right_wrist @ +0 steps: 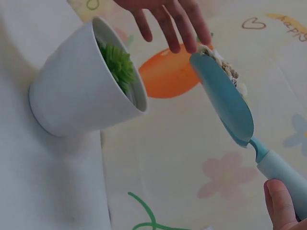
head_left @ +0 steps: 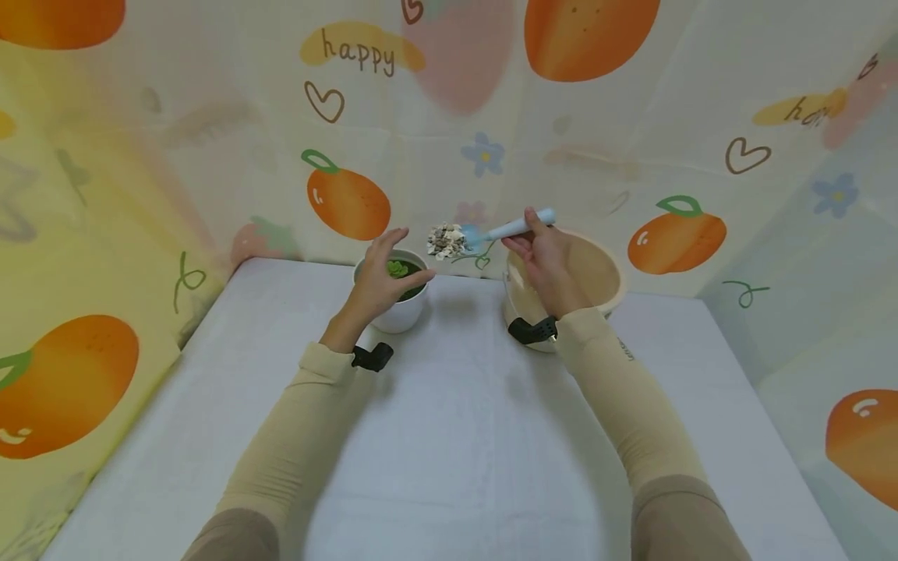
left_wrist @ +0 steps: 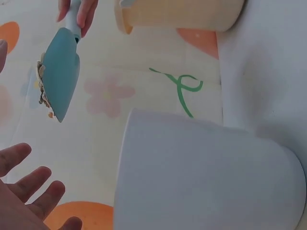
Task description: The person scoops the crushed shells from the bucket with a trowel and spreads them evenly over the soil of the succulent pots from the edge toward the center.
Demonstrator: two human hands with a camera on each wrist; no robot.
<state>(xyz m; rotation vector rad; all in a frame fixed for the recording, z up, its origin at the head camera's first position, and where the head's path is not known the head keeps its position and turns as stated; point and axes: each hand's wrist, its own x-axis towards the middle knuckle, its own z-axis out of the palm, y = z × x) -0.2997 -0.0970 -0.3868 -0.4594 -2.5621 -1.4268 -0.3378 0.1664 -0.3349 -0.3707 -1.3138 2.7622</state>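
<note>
My right hand grips the pale handle of a blue garden trowel, held in the air between a white pot and a cream bucket. Its scoop carries a heap of pale and grey-brown chips. On the left stands the white flower pot with a small green succulent growing in it. Above that pot's rim my left hand hovers with fingers spread and thumb apart, holding nothing. In the right wrist view the trowel's tip overlaps the left fingertips.
Behind my right hand is the cream bucket, near the table's back edge. A white cloth covers the table. Close behind hangs a curtain printed with oranges, hearts and flowers, which also runs along both sides.
</note>
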